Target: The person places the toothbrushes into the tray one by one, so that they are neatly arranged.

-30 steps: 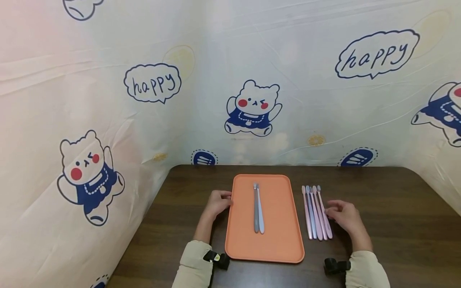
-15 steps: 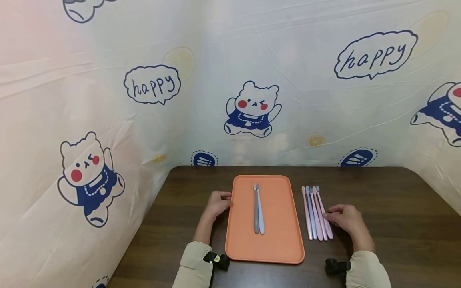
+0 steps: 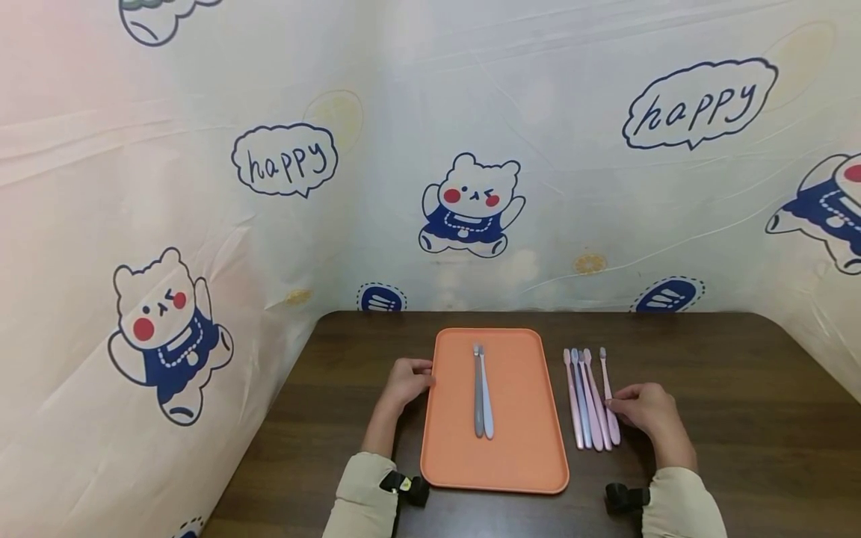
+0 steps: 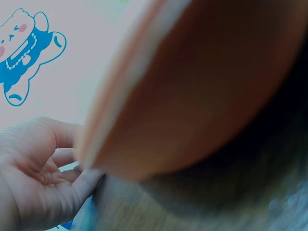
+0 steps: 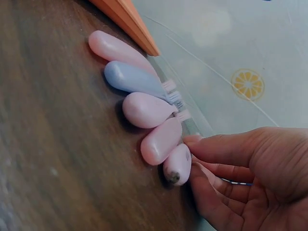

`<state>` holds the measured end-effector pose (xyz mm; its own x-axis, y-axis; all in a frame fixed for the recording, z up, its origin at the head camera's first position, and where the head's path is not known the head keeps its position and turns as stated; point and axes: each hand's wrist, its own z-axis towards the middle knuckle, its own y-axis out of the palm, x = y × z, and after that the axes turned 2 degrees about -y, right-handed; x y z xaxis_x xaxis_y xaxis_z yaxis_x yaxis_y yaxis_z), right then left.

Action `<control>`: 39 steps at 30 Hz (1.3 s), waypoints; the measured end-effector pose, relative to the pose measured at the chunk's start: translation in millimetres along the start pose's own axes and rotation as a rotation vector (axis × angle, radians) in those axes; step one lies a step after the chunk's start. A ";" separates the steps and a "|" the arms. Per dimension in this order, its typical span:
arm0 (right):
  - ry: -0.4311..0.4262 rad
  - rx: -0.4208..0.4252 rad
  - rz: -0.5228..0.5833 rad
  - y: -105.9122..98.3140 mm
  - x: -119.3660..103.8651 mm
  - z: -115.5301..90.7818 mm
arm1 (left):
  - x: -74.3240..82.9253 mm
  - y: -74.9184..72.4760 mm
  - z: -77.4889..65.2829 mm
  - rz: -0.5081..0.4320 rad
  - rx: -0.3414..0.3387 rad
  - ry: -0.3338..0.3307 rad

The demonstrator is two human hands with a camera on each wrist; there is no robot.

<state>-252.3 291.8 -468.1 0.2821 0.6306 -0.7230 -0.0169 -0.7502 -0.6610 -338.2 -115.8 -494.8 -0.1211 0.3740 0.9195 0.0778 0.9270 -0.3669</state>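
Note:
In the head view, my left hand (image 3: 408, 383) holds the left rim of an orange tray (image 3: 494, 467); the left wrist view shows the tray's edge (image 4: 113, 110) between thumb and fingers. A grey toothbrush (image 3: 479, 403) and a light blue toothbrush (image 3: 487, 403) lie side by side on the tray. Right of it, my right hand (image 3: 647, 407) pinches the rightmost pink toothbrush (image 3: 613, 430) between thumb and finger. Its handle end (image 5: 177, 166) shows close up in the right wrist view. Beside it lie several pink toothbrushes (image 3: 575, 418) and a blue toothbrush (image 5: 132, 78).
A dark wooden table (image 3: 760, 396) carries everything. Behind it hangs a pale printed curtain (image 3: 572, 112), which also runs along both sides. Black camera straps (image 3: 627, 498) are on both wrists.
My right hand has taken hold of the rightmost pink toothbrush, whose head has swung right, away from the others. The left hand and tray stay in place.

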 end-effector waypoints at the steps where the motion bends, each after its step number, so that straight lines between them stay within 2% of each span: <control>1: -0.001 0.003 -0.007 0.1 -0.4 -0.2 | -0.1 0.0 -0.1 0.000 0.000 0.000; 11: 0.013 0.015 -0.050 1.1 -5.7 -1.3 | -0.6 -0.6 -0.3 -0.022 -0.006 -0.009; 19: 0.033 0.003 -0.068 2.2 -2.9 0.2 | -2.3 -0.6 1.0 -0.011 -0.019 0.009; 25: 0.023 -0.036 -0.028 -1.4 -0.4 0.0 | -1.4 -0.5 0.4 -0.019 -0.017 0.006; 34: 0.028 -0.042 0.035 -2.6 3.3 0.9 | -1.0 0.0 0.8 -0.007 -0.014 0.012; 39: 0.022 -0.063 0.138 -3.2 9.3 3.6 | -1.5 -0.2 0.4 0.001 -0.018 0.022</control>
<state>-253.0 300.7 -473.4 0.3025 0.5168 -0.8009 0.0028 -0.8407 -0.5415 -338.4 -116.6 -496.2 -0.0994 0.3741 0.9220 0.0956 0.9259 -0.3654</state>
